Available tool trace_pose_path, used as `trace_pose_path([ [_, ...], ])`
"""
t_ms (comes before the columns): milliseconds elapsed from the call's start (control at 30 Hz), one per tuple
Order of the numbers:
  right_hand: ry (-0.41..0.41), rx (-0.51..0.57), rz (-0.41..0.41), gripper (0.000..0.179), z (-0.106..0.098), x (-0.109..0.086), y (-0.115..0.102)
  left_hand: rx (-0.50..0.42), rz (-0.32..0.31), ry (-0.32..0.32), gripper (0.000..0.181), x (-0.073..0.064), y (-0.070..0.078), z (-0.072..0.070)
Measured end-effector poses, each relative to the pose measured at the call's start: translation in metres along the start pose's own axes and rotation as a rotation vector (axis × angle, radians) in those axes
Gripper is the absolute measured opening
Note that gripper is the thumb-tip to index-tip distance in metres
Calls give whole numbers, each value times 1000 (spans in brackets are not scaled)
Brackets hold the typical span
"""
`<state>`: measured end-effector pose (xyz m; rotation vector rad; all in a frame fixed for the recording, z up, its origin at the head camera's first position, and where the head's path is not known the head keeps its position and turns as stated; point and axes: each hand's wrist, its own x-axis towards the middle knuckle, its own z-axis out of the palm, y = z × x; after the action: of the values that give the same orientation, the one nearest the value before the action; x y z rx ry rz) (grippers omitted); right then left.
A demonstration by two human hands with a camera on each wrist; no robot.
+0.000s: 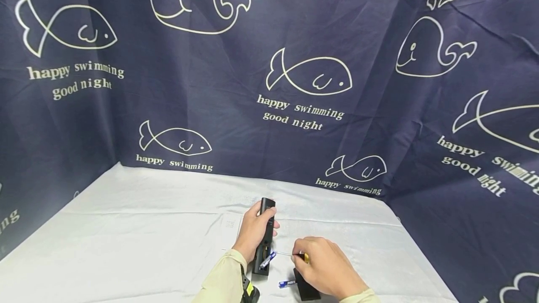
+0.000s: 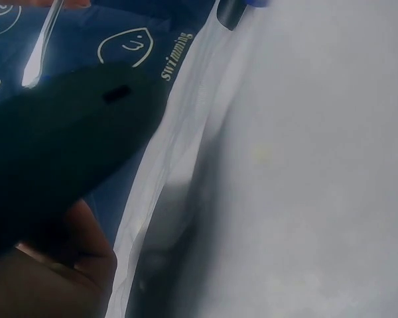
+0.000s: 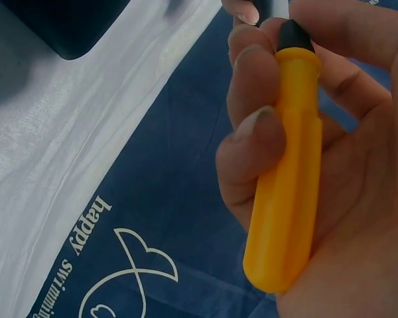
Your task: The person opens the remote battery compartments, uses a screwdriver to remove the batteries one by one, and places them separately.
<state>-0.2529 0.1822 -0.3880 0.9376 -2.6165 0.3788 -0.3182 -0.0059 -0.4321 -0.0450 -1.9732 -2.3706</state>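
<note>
My left hand [image 1: 249, 234] grips a long black remote control [image 1: 268, 234], thumb across its upper part. The battery bay at the remote's near end is uncovered. A blue-and-white battery [image 1: 267, 260] lies slanted there, its upper end sticking out. From the right, my right hand [image 1: 327, 263] holds a screwdriver [image 3: 288, 179] by its yellow handle, fingers curled round it. The thin metal shaft [image 1: 284, 253] points left, with its tip at the battery's raised end; whether they touch I cannot tell. In the left wrist view the remote is a dark shape.
Below my right hand a flat black object [image 1: 308, 290] lies on the white cloth [image 1: 147, 247], partly covered by the hand. Another blue battery [image 1: 287, 284] lies beside it. A black and yellow-green device [image 1: 250, 291] sits by my left wrist. Dark blue printed curtains [image 1: 236, 88] surround the table.
</note>
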Motion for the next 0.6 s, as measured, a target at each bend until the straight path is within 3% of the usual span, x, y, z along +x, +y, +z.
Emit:
trace_pose_path([
  [167,-22,3,13,21,-2,0,1,7,-1,6,27,-4,7,1],
  [400,-59,3,24,20,-1,0,3,-8,5,3,31,6,-8,-1],
  [600,-52,13,14,18,1,-1,3,-3,18,0,31,5,-9,0],
])
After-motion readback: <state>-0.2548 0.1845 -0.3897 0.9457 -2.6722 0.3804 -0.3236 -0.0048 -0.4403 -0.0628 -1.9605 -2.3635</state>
